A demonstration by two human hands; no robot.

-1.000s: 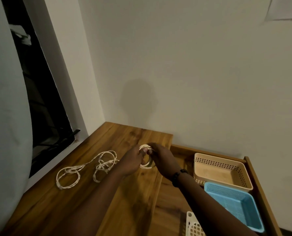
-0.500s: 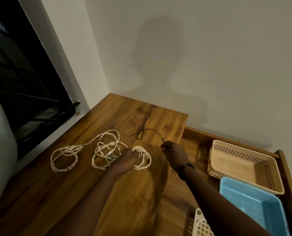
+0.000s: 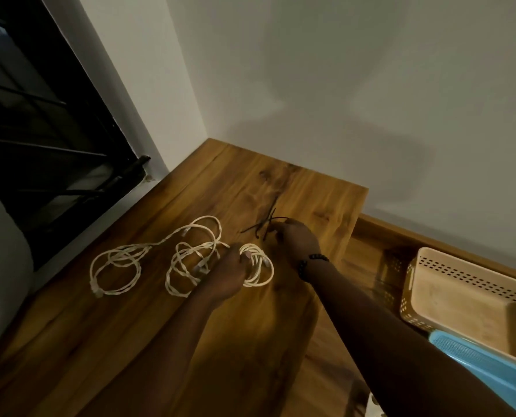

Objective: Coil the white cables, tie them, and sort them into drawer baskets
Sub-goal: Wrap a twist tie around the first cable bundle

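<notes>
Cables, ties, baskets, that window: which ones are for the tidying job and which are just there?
For the job: coiled cable, loose cables, black ties, beige basket, blue basket, left hand, right hand.
Just there: window, wall, bracelet.

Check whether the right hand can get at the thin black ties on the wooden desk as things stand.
Probably yes. The right hand is already at the thin black ties, fingers touching them, with nothing between. The left hand holds the coiled white cable aside.
</notes>
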